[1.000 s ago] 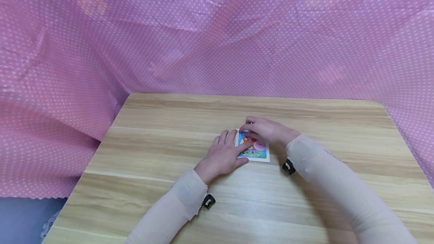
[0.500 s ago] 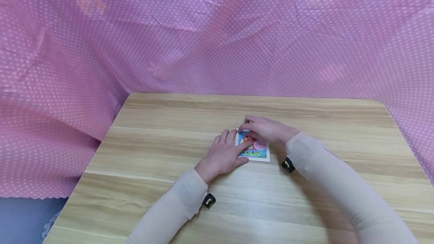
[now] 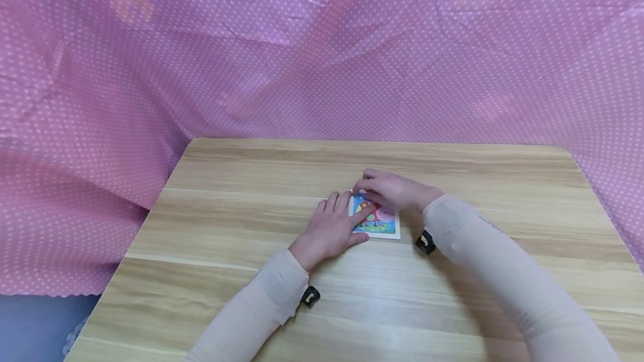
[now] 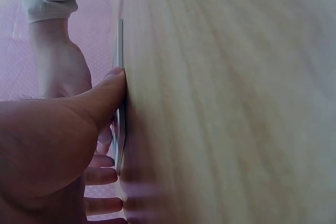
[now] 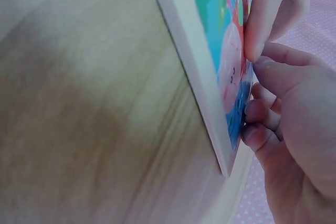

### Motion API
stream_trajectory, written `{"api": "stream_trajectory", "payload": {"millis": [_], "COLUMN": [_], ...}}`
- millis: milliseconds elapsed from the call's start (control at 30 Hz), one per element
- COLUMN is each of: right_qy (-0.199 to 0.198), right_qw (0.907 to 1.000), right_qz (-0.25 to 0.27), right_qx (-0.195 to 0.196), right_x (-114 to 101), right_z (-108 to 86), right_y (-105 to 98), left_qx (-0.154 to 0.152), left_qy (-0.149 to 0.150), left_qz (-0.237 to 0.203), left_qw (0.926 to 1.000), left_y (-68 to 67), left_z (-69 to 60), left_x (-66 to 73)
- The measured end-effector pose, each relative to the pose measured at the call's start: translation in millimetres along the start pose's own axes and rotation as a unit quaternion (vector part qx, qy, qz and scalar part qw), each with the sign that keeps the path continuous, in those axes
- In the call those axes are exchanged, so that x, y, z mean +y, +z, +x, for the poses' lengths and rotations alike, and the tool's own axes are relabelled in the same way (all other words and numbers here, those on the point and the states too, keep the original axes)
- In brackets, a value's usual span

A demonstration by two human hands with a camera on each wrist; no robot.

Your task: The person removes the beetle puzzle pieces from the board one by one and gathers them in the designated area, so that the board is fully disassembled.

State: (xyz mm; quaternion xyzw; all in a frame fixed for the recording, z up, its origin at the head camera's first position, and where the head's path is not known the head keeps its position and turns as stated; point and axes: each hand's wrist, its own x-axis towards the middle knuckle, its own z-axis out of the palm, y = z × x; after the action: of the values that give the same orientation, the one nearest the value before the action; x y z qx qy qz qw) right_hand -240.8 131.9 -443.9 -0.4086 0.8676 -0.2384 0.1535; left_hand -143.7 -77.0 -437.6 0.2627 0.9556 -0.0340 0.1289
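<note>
A small flat board [image 3: 376,230] with a white border and a bright cartoon pig picture lies on the wooden table. My left hand [image 3: 329,230] rests on its left side, fingers spread; the index finger reaches across the picture, and the thumb touches the near edge in the left wrist view. Curled over the far left corner is my right hand [image 3: 394,190]. In the right wrist view, the right thumb [image 5: 270,72] is close to the left index fingertip, and other right fingers touch the picture's far part. Whether they pinch a loose part is hidden.
The wooden table [image 3: 226,211] has rounded far corners. Behind and to the left hangs a pink cloth [image 3: 322,71] with white dots. Black wrist devices [image 3: 310,296] hang beneath both pale sleeves.
The right hand has shifted very slightly toward the far left corner of the board. The left hand and the board stay in place.
</note>
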Motion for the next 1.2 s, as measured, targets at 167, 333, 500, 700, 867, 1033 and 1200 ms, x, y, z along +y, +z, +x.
{"api": "stream_trajectory", "payload": {"millis": [167,333,500,700,867,1033,1200], "right_qy": [-0.003,0.013,0.016,0.017,0.004,0.007,0.012], "right_qw": [1.0,0.9998,0.9996,0.999,0.9985,0.9981,0.9976], "right_qz": [0.006,0.018,0.019,0.031,0.038,0.047,0.055], "right_qx": [0.003,0.003,0.016,0.027,0.039,0.039,0.04], "right_x": [-0.7,-2.3,-3.1,-2.1,0.8,0.5,0.3], "right_z": [0.5,-0.3,-1.5,-3.3,-2.2,0.3,1.1], "right_y": [-0.1,0.9,1.9,3.1,5.4,6.2,6.6], "left_qx": [-0.006,-0.018,-0.025,-0.023,-0.028,-0.038,-0.042], "left_qy": [-0.001,-0.007,-0.008,-0.006,-0.008,-0.01,-0.012], "left_qz": [-0.007,-0.021,-0.031,-0.02,-0.019,-0.022,-0.022], "left_qw": [1.0,0.9996,0.9992,0.9995,0.9994,0.999,0.9988], "left_y": [-0.8,-1.6,-3.6,-4.2,-3.5,-5.7,-7.8], "left_z": [0.6,1.2,0.7,0.0,0.5,0.4,-0.6], "left_x": [-0.7,-0.7,0.5,1.0,-0.4,-0.2,1.1]}}
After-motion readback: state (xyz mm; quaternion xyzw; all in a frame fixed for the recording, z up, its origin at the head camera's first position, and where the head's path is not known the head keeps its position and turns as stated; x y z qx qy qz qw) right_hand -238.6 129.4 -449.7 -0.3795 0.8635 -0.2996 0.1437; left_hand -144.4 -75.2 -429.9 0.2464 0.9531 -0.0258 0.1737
